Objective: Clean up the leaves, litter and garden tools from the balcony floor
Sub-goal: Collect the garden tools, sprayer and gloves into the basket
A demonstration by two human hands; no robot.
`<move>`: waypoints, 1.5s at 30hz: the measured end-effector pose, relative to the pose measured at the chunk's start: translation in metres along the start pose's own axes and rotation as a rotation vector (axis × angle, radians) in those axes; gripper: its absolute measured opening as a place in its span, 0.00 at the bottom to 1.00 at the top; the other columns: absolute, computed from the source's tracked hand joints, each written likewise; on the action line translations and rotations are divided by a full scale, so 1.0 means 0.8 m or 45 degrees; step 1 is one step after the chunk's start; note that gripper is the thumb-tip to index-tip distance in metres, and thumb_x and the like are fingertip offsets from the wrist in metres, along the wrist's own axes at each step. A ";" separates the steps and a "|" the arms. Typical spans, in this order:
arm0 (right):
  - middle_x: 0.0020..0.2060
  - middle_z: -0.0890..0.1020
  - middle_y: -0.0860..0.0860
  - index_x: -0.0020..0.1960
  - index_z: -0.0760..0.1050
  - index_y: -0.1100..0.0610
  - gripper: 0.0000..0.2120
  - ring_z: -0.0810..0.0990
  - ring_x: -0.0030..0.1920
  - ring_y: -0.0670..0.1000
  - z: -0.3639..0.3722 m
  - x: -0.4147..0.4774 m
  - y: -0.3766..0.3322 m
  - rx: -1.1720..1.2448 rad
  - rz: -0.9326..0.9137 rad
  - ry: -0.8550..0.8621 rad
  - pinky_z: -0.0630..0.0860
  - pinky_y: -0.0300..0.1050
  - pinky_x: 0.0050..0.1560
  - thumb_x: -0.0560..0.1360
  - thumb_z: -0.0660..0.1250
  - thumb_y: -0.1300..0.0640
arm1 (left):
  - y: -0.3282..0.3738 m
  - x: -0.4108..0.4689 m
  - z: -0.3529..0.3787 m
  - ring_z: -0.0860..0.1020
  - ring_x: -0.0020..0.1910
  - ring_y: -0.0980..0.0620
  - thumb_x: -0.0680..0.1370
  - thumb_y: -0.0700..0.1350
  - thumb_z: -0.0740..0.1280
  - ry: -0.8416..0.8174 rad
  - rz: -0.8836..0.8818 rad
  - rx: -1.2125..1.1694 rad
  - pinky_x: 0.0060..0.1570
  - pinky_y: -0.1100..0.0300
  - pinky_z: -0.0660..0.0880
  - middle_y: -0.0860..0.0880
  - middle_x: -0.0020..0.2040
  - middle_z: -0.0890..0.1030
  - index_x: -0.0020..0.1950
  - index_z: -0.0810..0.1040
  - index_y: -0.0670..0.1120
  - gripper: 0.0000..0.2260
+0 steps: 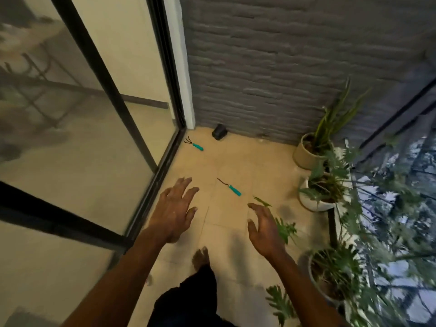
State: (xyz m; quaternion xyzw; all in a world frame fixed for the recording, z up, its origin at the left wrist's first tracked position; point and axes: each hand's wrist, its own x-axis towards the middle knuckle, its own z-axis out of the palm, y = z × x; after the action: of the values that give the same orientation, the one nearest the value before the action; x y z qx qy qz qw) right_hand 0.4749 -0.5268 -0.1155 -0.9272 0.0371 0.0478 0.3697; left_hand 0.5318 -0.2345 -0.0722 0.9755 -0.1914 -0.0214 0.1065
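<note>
Teal-handled tool (233, 189) — on tiled floor (236, 166)

No legible text, label, brand or number shows on the teal-handled hand rake (195, 145), the teal-handled weeder (230, 187), the cream plant pot (303, 154) or the grey brick wall (283, 67); the picture is blurred.

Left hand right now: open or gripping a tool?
Open. The left hand has its fingers spread and holds nothing; the teal-handled weeder and the hand rake both lie on the floor tiles.
</note>
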 end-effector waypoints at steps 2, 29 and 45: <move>0.71 0.70 0.52 0.76 0.68 0.52 0.24 0.71 0.70 0.52 -0.008 0.050 -0.013 -0.060 0.033 -0.019 0.69 0.47 0.71 0.80 0.65 0.59 | -0.020 0.044 -0.007 0.56 0.83 0.42 0.81 0.53 0.67 -0.010 -0.092 -0.049 0.75 0.38 0.65 0.45 0.83 0.59 0.79 0.66 0.50 0.27; 0.71 0.71 0.51 0.76 0.68 0.51 0.24 0.72 0.70 0.52 -0.020 0.513 0.028 -0.086 0.332 -0.235 0.72 0.42 0.70 0.81 0.65 0.58 | -0.217 0.536 0.002 0.63 0.79 0.42 0.83 0.61 0.61 -0.306 -0.350 -0.267 0.73 0.40 0.69 0.44 0.81 0.62 0.80 0.64 0.48 0.29; 0.64 0.78 0.46 0.70 0.75 0.49 0.17 0.80 0.58 0.47 0.118 0.657 0.001 0.150 0.978 -0.091 0.80 0.44 0.59 0.81 0.68 0.55 | -0.398 0.767 0.116 0.67 0.76 0.43 0.82 0.54 0.68 -0.709 -0.234 -0.318 0.74 0.44 0.69 0.45 0.78 0.68 0.78 0.67 0.48 0.27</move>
State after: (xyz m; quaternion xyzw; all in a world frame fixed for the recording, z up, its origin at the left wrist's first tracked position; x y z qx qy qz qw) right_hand 0.9908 -0.4799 -0.2453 -0.8207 0.3714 0.2127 0.3785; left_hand 1.2100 -0.1970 -0.2320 0.9247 -0.1201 -0.3205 0.1666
